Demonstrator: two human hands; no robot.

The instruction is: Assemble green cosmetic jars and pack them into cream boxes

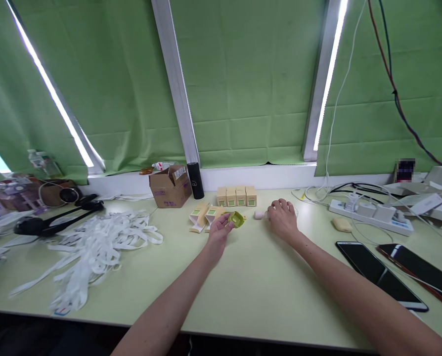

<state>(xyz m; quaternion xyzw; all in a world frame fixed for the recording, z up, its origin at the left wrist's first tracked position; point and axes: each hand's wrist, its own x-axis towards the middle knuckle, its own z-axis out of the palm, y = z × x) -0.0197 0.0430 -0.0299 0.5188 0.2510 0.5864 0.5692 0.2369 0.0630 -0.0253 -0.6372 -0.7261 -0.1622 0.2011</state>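
Past the middle of the pale-green worktop (261, 296), the left hand (219, 230) pinches a small olive-green moulded tray (237, 220) by its left rim; it looks light, thin and easily dented, so the rim suits holding. The right hand (282, 217) curls beside a pale-pink cylinder (258, 215), its grip hidden. Four tan cardboard boxes (236, 197) stand nearer the back edge.

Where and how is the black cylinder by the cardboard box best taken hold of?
Likely by the upper half of the black cylinder, from the front right: it stands upright, its round side suits a wrap-around hold, the cardboard box crowds its left, and the white sill lies behind.
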